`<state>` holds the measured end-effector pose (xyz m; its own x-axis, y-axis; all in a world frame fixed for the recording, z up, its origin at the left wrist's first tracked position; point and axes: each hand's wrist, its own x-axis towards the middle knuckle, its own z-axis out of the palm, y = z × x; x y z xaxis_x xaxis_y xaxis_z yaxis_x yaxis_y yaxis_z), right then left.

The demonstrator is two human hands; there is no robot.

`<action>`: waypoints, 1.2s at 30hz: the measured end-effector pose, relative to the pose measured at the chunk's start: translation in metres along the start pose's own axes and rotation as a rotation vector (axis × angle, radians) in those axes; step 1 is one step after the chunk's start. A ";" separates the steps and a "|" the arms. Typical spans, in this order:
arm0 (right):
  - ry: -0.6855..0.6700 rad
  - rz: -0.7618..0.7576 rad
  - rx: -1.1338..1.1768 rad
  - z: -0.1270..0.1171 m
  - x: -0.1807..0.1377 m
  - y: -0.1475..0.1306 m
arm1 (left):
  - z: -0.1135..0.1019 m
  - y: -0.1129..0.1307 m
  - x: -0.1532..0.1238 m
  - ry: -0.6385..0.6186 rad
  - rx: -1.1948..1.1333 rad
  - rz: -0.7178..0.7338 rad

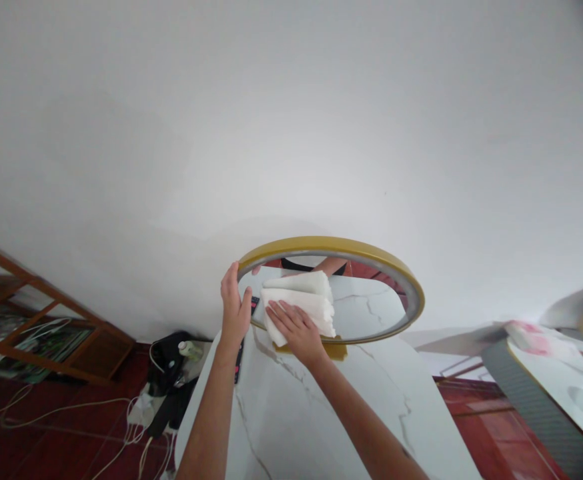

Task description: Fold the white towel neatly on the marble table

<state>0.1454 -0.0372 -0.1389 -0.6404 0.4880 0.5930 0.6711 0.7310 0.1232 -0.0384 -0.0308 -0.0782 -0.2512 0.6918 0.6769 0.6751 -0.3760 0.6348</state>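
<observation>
A round mirror (366,310) with a gold rim stands tilted on a white marbled tabletop (281,427), its gold base (335,349) showing below. My left hand (235,303) is closed round the rim's left edge, thumb at the front. With fingers laid out over it, my right hand (297,328) presses a folded white cloth (316,312) against the lower left of the glass. The cloth's reflection shows right above it. Beside my left forearm lies a dark, thin object with pink marks (238,363), partly hidden.
A white wall (291,133) rises behind the table. On the red floor at left are cables (131,427), a black bag (166,360), a pale green bottle (189,349) and a wooden rack (66,333). Another table (561,393) with a pink-and-white packet (529,337) stands at right.
</observation>
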 end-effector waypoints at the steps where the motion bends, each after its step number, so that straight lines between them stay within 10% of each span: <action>1: -0.024 -0.015 0.001 0.008 -0.008 0.001 | 0.000 -0.001 0.000 -0.002 0.014 0.013; 13: 0.162 0.299 -0.065 -0.031 -0.023 0.020 | 0.001 0.004 -0.002 -0.003 0.056 0.003; 21: -0.082 0.112 0.016 -0.016 -0.053 0.032 | 0.019 0.027 -0.039 0.171 0.112 -0.009; 27: -0.164 0.142 0.155 -0.017 -0.059 0.027 | 0.060 0.033 -0.092 -0.264 -0.088 -0.057; 36: -0.117 0.234 0.159 -0.029 -0.089 0.040 | 0.092 0.020 -0.102 -0.209 -0.162 -0.278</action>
<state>0.2405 -0.0654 -0.1638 -0.5202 0.6966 0.4941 0.7444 0.6535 -0.1375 0.0648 -0.0521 -0.1685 -0.2512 0.8856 0.3906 0.4782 -0.2373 0.8456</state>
